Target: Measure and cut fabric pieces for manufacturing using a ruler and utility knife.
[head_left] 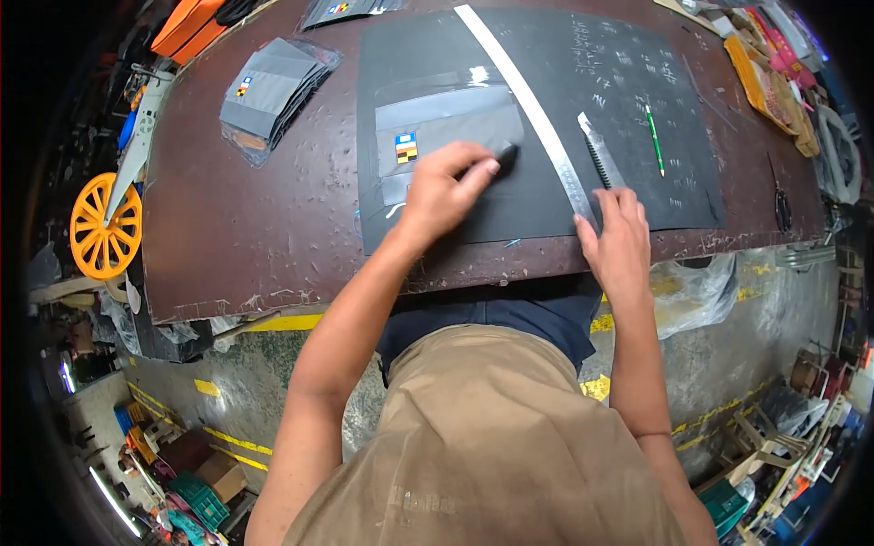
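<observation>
— Pressing down on the grey fabric panel [451, 123], is that what the left hand [443, 187] is doing?

— Yes. Its fingers are curled narrow around a small dark block [506, 151], the thumb along its near side, and the block's far end touches the panel's right edge. The panel is a grey rectangle with a small striped patch [406, 147] of blue, yellow, orange and black at its left part. It lies on the left half of a large black sheet [546, 196] in the middle of the brown worktable [246, 237].

— And the right hand [621, 238]?

— Flat, fingers together and stretched out, resting on the near end of a long metal ruler [533, 114] at the near edge of the black sheet. It grips nothing. The ruler runs slantwise from far left to near right, just right of the panel.

— What else lies close?

— A utility knife [601, 150] with a grey blade lies just right of the ruler, its near end touching the right hand's fingertips. A green pen [655, 138] lies further right on the sheet, among chalk marks. At far left a stack of grey fabric pieces [273, 91] sits in a clear bag, well apart from both hands. Scissors [781, 205] lie near the table's right edge. An orange wheel [106, 226] stands beyond the table's left edge.

— Anything blocking the panel?

— Only the left hand, covering its near right corner.
</observation>
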Motion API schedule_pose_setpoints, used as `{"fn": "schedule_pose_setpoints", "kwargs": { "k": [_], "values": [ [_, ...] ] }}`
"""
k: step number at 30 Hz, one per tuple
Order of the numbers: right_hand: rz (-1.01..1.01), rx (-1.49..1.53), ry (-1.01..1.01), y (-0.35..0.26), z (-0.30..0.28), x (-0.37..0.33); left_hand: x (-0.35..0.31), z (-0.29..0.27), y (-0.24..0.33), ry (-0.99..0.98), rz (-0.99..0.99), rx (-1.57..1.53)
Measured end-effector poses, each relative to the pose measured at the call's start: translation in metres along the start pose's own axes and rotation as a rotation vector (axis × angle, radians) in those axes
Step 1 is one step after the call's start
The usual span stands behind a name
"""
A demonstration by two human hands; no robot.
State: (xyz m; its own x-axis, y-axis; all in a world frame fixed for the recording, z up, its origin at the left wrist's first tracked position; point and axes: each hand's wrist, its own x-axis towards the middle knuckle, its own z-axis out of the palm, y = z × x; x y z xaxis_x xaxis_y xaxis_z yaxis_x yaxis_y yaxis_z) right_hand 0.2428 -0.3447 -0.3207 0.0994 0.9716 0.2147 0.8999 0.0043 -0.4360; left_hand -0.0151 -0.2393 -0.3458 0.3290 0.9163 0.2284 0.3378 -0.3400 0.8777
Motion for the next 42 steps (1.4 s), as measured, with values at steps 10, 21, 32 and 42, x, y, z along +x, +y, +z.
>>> {"fn": "schedule_pose_setpoints", "kwargs": {
  "k": [10, 21, 32, 42],
  "values": [
    [-0.082, 0.873, -0.005, -0.109, 0.033, 0.066, 0.044, -0.063, 0.038, 0.09, -0.442, -0.721],
    [0.075, 1.273, -0.215, -0.134, 0.077, 0.047, 0.036, -0.042, 0.054, 0.125, -0.234, -0.249],
    [0.649, 2.062, -0.737, -0.064, 0.061, -0.011, -0.014, 0.008, 0.028, -0.191, 0.205, 0.358],
    [0.218, 0.608, -0.139, -0.027, 0.011, -0.035, -0.003, -0.015, -0.026, -0.095, 0.326, 0.424]
  ]
}}
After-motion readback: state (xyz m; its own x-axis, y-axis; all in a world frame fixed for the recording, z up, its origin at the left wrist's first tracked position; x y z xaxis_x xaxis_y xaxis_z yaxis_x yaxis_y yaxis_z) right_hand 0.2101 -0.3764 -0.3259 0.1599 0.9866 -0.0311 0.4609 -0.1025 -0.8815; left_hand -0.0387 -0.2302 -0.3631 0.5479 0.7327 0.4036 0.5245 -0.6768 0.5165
